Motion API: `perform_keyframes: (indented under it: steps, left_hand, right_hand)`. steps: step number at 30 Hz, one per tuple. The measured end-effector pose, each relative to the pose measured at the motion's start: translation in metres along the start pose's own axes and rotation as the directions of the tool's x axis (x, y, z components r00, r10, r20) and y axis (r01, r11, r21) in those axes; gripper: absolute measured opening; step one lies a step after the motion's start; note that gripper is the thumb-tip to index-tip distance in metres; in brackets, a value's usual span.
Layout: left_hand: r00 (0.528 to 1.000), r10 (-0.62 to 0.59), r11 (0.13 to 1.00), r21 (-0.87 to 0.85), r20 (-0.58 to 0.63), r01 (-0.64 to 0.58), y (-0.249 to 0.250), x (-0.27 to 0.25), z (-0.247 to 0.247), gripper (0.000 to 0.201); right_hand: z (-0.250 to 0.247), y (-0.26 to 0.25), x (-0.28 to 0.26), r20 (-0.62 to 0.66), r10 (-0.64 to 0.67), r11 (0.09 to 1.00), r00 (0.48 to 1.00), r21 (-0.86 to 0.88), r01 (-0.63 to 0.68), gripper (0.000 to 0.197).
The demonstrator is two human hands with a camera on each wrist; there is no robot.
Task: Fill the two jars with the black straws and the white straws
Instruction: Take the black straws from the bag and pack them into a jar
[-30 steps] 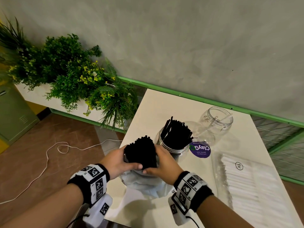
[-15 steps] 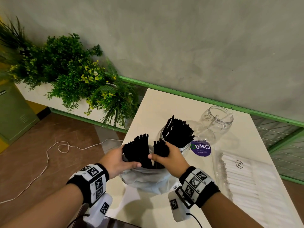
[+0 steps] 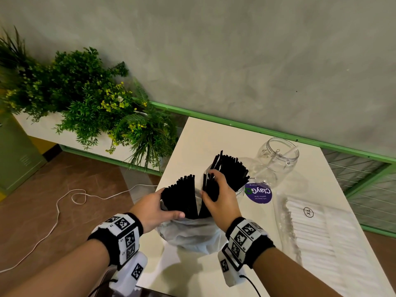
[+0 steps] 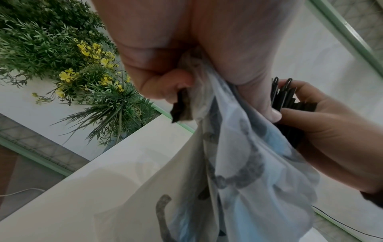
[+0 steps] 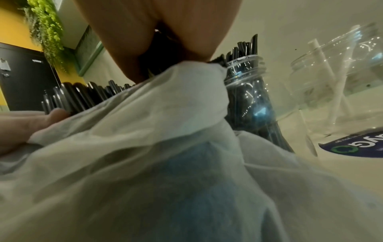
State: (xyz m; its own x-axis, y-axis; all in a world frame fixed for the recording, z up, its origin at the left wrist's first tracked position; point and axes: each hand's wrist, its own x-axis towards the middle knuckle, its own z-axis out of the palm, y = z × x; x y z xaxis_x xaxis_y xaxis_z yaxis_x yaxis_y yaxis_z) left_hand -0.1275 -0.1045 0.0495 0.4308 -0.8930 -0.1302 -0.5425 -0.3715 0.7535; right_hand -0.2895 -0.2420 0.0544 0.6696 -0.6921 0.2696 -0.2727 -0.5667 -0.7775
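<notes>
- Green artificial plants (image 3: 85, 99) with yellow blooms fill a white planter along the grey wall at far left; a white cord (image 3: 70, 198) trails over the brown floor below them.
- The left hand (image 3: 153, 209), wrist wrapped in a marker-printed band, is curled round a thin plastic bag (image 3: 190, 234) and the fanned bundle of black straws (image 3: 182, 196) standing up out of it, thumb pressed across the front of the bag.
- The bag hangs over the near-left part of the white table (image 3: 205, 138); in the left wrist view its film (image 4: 238, 172) shows a grey and blue print.
- Just beside it, the right hand (image 3: 220, 198) grips a smaller handful of black straws (image 3: 209, 187), fingers wrapped round them, lifted partly out of the bag and tilted away from the left bundle so that a narrow wedge opens between the two.
- Directly behind the right hand stands a clear jar (image 3: 240, 189) already crowded with black straws (image 3: 232, 168) that splay above its rim; the right wrist view shows its threaded neck (image 5: 244, 65).
- A round purple sticker (image 3: 258, 192) lies on the table beside that jar.
- Farther right stands a second clear jar (image 3: 278, 157), a single white straw (image 3: 285, 156) leaning inside it.
- At the right edge, a clear packet of white straws (image 3: 317, 228) lies flat on the table, well apart from both hands.
</notes>
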Motion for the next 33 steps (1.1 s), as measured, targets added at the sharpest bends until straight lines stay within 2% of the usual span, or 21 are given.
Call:
perform_keyframes:
  steps: [5,8,11,17,22,25,29,31,33]
  left_hand:
    - [1.000,-0.014,1.000,0.017,0.001,0.014,-0.004,0.002,0.003,0.074]
    - [1.000,-0.013,1.000,0.011,0.000,0.013,-0.008,0.004,0.003,0.075]
    - [1.000,-0.011,1.000,0.012,-0.002,0.011,-0.010,0.006,0.003,0.086]
    - [1.000,-0.008,1.000,-0.019,0.008,0.008,-0.008,0.008,0.002,0.087]
    - [1.000,-0.005,1.000,-0.022,0.013,0.005,-0.009,0.010,0.001,0.089]
    - [1.000,-0.006,1.000,-0.021,0.010,0.006,-0.010,0.010,0.001,0.082]
    - [1.000,-0.007,1.000,-0.010,0.006,0.007,-0.008,0.010,0.000,0.076]
    - [1.000,-0.010,1.000,-0.011,0.016,0.010,-0.006,0.010,0.000,0.076]
    - [1.000,-0.006,1.000,-0.015,0.020,0.007,-0.004,0.010,-0.001,0.082]
  right_hand:
    - [-0.013,-0.022,0.011,-0.058,-0.040,0.992,0.997,0.119,0.047,0.064]
    - [-0.029,-0.039,0.025,-0.114,-0.121,0.980,0.986,0.143,0.137,0.065]
    - [-0.048,-0.056,0.042,-0.162,-0.139,0.964,0.977,0.205,0.171,0.062]
    - [-0.089,-0.075,0.070,-0.262,-0.078,0.902,0.962,0.392,0.180,0.060]
    - [-0.118,-0.075,0.081,-0.343,-0.026,0.875,0.939,0.446,0.187,0.059]
    - [-0.126,-0.071,0.085,-0.461,-0.016,0.861,0.887,0.444,0.246,0.057]
    - [-0.127,-0.065,0.089,-0.639,0.023,0.821,0.769,0.450,0.350,0.054]
    - [-0.121,-0.060,0.088,-0.668,0.033,0.833,0.744,0.429,0.348,0.053]
    - [-0.114,-0.052,0.084,-0.670,0.047,0.850,0.741,0.417,0.323,0.053]
